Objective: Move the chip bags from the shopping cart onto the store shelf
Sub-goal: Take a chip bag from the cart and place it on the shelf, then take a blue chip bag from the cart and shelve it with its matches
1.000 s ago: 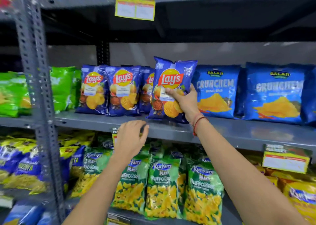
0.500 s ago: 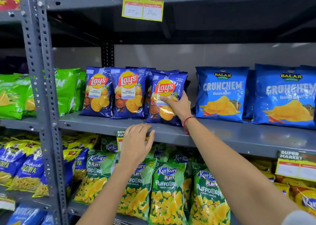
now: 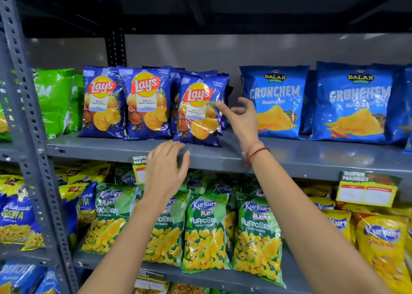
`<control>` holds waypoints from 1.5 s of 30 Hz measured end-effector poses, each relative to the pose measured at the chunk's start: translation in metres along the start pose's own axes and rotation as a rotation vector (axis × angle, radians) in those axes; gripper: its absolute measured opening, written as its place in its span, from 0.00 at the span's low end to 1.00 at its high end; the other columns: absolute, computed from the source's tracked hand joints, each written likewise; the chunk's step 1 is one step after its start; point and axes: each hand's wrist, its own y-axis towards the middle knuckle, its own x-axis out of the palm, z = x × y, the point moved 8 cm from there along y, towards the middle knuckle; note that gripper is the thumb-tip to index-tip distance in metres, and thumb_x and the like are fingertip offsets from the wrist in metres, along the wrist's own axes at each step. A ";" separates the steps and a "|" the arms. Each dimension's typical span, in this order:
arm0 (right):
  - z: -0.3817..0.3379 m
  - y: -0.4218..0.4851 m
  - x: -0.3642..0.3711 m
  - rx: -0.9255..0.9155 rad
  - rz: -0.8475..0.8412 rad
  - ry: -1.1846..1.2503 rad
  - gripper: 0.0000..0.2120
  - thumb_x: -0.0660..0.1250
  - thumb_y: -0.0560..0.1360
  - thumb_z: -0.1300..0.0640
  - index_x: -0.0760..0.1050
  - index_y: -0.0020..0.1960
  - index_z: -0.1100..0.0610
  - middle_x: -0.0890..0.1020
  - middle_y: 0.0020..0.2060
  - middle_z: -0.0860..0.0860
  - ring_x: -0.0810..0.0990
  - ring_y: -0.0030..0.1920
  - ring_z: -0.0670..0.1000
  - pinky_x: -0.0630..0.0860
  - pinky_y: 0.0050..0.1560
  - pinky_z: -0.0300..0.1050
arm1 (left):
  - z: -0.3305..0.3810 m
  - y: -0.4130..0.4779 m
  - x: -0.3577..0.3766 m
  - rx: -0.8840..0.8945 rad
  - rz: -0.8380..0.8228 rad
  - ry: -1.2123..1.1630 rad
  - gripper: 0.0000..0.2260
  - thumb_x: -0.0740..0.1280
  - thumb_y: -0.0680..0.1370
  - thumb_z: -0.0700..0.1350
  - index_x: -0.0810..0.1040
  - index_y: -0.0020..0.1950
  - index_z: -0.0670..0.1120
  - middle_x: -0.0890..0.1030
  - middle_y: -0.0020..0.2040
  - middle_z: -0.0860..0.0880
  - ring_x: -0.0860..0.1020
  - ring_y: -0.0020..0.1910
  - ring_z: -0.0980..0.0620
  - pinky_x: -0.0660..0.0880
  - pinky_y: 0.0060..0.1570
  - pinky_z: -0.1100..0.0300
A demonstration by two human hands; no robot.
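A dark blue Lay's chip bag [image 3: 199,110] stands upright on the grey metal shelf [image 3: 289,157], third in a row beside two other Lay's bags [image 3: 102,103] [image 3: 146,104]. My right hand [image 3: 242,119] hovers just right of that bag, fingers spread, with one fingertip near its edge and nothing in its grasp. Lower down, my left hand [image 3: 166,171] is open with fingers apart over the shelf's front lip, below the bag. The shopping cart is out of view.
Light blue Crunchem bags [image 3: 275,101] [image 3: 356,104] fill the shelf to the right, green bags [image 3: 55,97] to the left. Green Kurkure Puffcorn bags [image 3: 205,231] stand on the shelf below. A perforated steel upright [image 3: 26,119] runs down the left. Price tags [image 3: 366,188] hang off the shelf edge.
My right hand set the Lay's bag down on the shelf and let go, its fingers now apart beside it. The left hand rose slightly toward the shelf lip.
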 end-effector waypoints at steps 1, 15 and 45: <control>-0.007 -0.008 -0.013 -0.027 0.010 0.005 0.33 0.75 0.67 0.45 0.68 0.67 0.55 0.78 0.44 0.48 0.77 0.42 0.41 0.73 0.40 0.27 | 0.010 0.001 -0.001 0.014 0.019 -0.035 0.17 0.57 0.77 0.51 0.78 0.56 0.42 0.82 0.54 0.45 0.76 0.57 0.46 0.70 0.56 0.51; 0.048 -0.197 -0.331 -0.018 0.456 -0.398 0.10 0.72 0.72 0.52 0.75 0.51 0.50 0.80 0.46 0.49 0.78 0.42 0.44 0.77 0.41 0.37 | 0.291 -0.092 0.111 0.380 -0.164 -0.642 0.09 0.62 0.77 0.42 0.80 0.49 0.39 0.83 0.46 0.43 0.76 0.48 0.47 0.71 0.51 0.56; 0.494 -0.641 -0.621 1.365 1.196 0.117 0.31 0.76 0.68 0.52 0.68 0.65 0.61 0.79 0.52 0.53 0.79 0.50 0.53 0.76 0.52 0.46 | 0.521 -0.629 0.514 0.060 -2.137 -0.301 0.50 0.80 0.58 0.55 0.58 0.73 0.44 0.71 0.69 0.44 0.71 0.65 0.43 0.68 0.65 0.46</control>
